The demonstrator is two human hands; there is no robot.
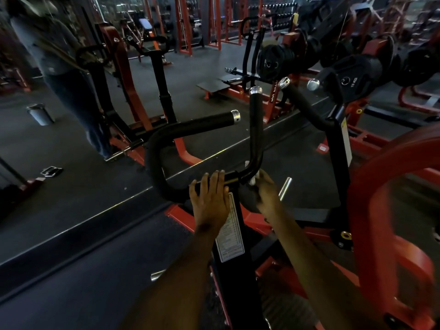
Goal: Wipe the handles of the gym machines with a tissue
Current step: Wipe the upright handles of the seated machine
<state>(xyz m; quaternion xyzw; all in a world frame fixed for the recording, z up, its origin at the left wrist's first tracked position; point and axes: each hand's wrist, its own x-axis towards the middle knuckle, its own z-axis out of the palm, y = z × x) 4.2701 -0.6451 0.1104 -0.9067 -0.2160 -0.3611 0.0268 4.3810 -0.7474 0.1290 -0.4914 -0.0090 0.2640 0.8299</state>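
**Tissue held at the bend of the black handle**

Two bare forearms are seen nearest the camera, stretched forward over the black upright post of the machine. A white printed label is fixed on this post, between the two arms.

The left hand is laid on the lower bar of the black handle, and its fingers are curled over the top of the bar, so the bar is grasped. The right hand is placed just beside it, at the bend where the upright branch of the handle rises. A white tissue is pinched in the fingers of this hand and is pressed against the bend; only small parts of the tissue are visible, above and below the tube.

The upright branch is ended by a silver cap, and a second silver cap is seen at the end of the left branch. A similar handle is standing further to the right. Behind it, black weight plates are stored on red racks. The red frame of the machine is curved at the right side. A person in jeans is standing at the far left, and a grey bin is placed on the dark floor near them.
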